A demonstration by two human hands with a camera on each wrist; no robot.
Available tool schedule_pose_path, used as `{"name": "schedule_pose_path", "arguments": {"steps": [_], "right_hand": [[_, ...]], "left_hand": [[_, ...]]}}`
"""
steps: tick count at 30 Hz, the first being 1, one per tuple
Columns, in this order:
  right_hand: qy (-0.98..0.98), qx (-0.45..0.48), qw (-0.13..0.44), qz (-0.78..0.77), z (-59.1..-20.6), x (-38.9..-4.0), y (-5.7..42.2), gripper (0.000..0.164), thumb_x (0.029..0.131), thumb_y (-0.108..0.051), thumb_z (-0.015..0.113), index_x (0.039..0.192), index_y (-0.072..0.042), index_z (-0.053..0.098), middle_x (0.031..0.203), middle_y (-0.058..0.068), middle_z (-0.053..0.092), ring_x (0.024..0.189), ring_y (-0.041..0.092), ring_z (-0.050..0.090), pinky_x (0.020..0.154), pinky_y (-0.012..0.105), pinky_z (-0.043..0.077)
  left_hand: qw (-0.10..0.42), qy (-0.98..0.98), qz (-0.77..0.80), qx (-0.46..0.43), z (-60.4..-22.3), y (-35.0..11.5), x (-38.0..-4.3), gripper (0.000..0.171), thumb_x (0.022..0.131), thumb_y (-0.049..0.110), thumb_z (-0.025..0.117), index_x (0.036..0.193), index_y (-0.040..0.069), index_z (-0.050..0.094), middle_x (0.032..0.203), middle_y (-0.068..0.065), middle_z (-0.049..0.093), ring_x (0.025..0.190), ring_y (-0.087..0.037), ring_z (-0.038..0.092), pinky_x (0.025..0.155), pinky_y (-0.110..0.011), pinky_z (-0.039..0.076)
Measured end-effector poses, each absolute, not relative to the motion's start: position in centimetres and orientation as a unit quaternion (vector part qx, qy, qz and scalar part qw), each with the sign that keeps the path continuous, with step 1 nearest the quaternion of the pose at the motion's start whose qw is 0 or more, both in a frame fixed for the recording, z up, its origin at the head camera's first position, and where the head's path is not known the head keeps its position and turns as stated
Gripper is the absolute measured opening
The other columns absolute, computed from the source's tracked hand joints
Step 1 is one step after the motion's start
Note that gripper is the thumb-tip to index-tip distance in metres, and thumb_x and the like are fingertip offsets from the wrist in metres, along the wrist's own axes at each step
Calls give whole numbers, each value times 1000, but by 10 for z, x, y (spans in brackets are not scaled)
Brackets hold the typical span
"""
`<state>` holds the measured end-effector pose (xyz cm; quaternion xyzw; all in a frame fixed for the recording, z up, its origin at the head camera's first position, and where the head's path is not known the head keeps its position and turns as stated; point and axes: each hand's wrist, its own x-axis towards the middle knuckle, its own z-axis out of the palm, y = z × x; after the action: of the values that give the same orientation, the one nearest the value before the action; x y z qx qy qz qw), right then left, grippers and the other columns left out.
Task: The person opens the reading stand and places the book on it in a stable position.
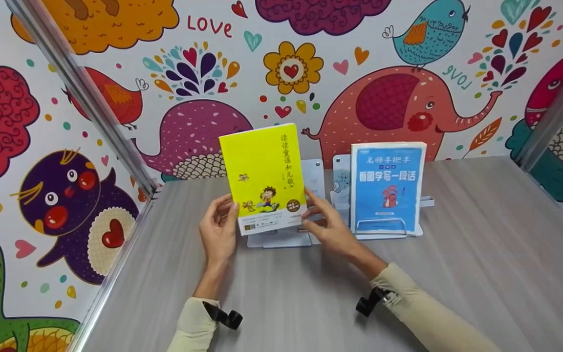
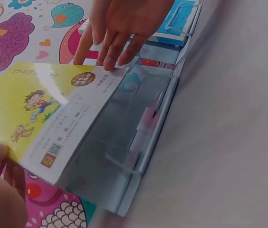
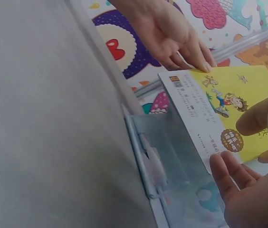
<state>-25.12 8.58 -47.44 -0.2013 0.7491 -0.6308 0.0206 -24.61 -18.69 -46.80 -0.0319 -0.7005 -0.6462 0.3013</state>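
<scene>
A yellow book (image 1: 262, 164) with a white lower band and a cartoon child on its cover is raised, slightly tilted, at the middle of the table. At its lower left edge my left hand (image 1: 219, 233) grips it, thumb on the front and fingers curled behind. My right hand (image 1: 333, 232) holds the lower right edge; some of its fingertips are hidden in the head view. Just behind and below the book stands a pale metal bookstand (image 1: 280, 240), largely covered by it. The left wrist view shows the stand's clear wire holder and ledge (image 2: 146, 152).
To the right, a blue book (image 1: 381, 195) leans upright on a second bookstand (image 1: 341, 183), kept by a wire holder at its foot. The grey table (image 1: 281, 303) meets patterned wall panels (image 1: 281, 107) at the back, with a metal post (image 1: 91, 102) on the left.
</scene>
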Motion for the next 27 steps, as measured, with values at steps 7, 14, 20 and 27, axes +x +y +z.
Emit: {"name": "schedule_pose_path", "arguments": {"steps": [7,14,20,27], "right_hand": [[751,-181,-4,-635,-466,-259,98,73,106,-8,63,171,-27,35,159,11,46,126,30,60,98,36,60],[748,-170,-28,-641,-464,-264,102,71,105,-6,63,169,-19,37,166,7,43,121,29,59,96,29,55],[753,-160,-46,-637,-462,-265,103,75,102,-3,65,169,-23,38,166,3,42,123,27,59,94,28,54],[767,-174,-68,-614,-463,-269,103,78,100,1,66,169,-22,39,166,4,41,124,27,57,88,28,54]], "left_hand": [[318,-717,-619,-35,-461,-175,-261,27,102,11,76,129,7,76,113,-14,79,97,-17,73,82,-19,60],[323,-720,-614,-29,-457,-160,-271,27,103,19,75,130,14,77,117,-9,79,100,-21,73,80,-20,59],[326,-714,-620,-28,-461,-155,-272,27,103,18,76,130,16,75,121,-7,78,105,-23,72,81,-23,59],[325,-715,-617,-50,-463,-156,-276,27,104,18,74,131,15,74,122,-7,77,112,-23,72,90,-22,60]]}}
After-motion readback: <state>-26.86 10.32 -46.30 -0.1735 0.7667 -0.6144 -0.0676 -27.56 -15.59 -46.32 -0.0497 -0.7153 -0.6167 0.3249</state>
